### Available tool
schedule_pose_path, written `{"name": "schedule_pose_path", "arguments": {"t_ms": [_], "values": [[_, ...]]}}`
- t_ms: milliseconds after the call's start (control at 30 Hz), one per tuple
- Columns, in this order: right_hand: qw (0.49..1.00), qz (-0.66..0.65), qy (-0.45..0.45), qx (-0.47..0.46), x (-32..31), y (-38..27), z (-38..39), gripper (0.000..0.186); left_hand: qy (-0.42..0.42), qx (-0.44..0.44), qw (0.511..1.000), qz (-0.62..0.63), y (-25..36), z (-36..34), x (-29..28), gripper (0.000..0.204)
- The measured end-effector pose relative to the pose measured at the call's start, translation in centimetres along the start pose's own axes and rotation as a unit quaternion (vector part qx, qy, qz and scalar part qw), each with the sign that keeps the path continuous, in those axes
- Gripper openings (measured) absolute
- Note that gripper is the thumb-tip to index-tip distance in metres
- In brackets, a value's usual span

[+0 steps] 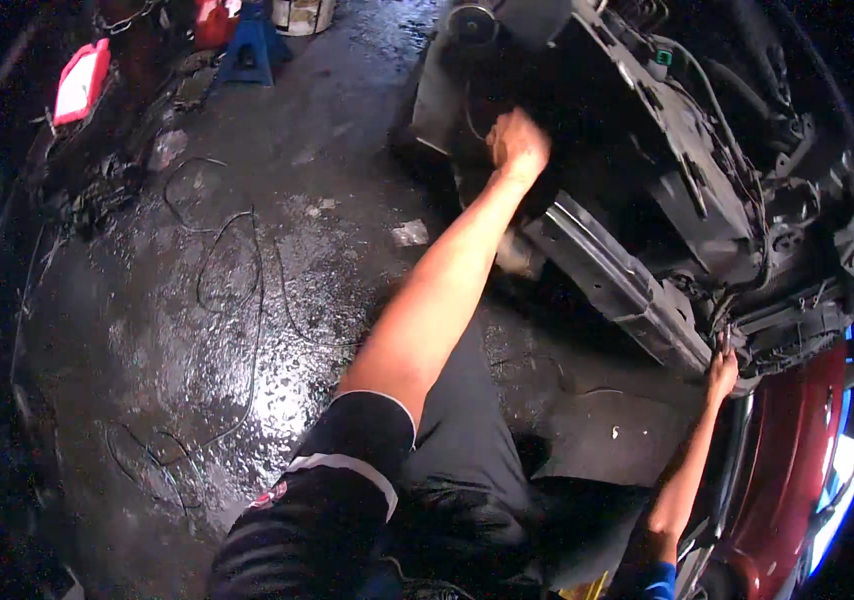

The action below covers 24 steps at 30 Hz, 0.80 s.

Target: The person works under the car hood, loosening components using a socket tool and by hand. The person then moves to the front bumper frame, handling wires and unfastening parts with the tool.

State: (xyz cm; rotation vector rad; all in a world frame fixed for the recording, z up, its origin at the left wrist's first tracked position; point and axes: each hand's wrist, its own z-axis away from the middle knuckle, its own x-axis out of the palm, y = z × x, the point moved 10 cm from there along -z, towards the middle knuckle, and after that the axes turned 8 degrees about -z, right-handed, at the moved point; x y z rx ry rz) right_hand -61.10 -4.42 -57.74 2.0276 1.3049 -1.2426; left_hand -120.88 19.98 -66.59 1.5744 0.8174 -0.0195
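Across the middle my left arm, in a black sleeve with a grey band, reaches under a dark, opened-up vehicle front. My left hand (pixel 519 148) is closed in a fist, a little blurred, beside a large dark panel (pixel 435 100); whatever its fingers hold is hidden. My right hand (pixel 722 375) is far to the right, small in view, its fingers closed near the end of a grey metal beam (pixel 627 290). A thin piece rises from its fingers, too small to name. Dark wiring (pixel 759 240) and brackets hang just above that hand.
A red vehicle body panel (pixel 782 470) stands at lower right. Black cable (pixel 255 290) lies looped on the wet, dark floor (pixel 317 250). Farther back are a blue jack stand (pixel 249 52), a pale bucket (pixel 302 15) and a red-edged container (pixel 81 82).
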Motion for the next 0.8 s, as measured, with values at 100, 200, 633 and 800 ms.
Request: {"name": "schedule_pose_path", "arguments": {"t_ms": [100, 200, 633, 800], "values": [[1.000, -0.006, 0.006, -0.014, -0.9, 1.9, 0.4, 0.034, -0.020, 0.002, 0.998, 0.063, 0.8, 1.4, 1.3, 0.021], [0.999, -0.011, 0.011, -0.036, -0.5, 2.5, -1.0, 0.034, -0.050, -0.003, 0.993, 0.105, -0.3, -0.1, 2.2, 0.020], [0.999, -0.029, 0.006, -0.044, 0.4, 2.7, -1.2, 0.041, -0.003, 0.014, 0.980, 0.199, -3.5, 2.7, 2.5, 0.028], [0.999, -0.049, -0.005, -0.002, 0.5, 2.0, -0.6, 0.058, -0.040, -0.015, 0.970, 0.240, -4.2, 3.6, 3.0, 0.033]]}}
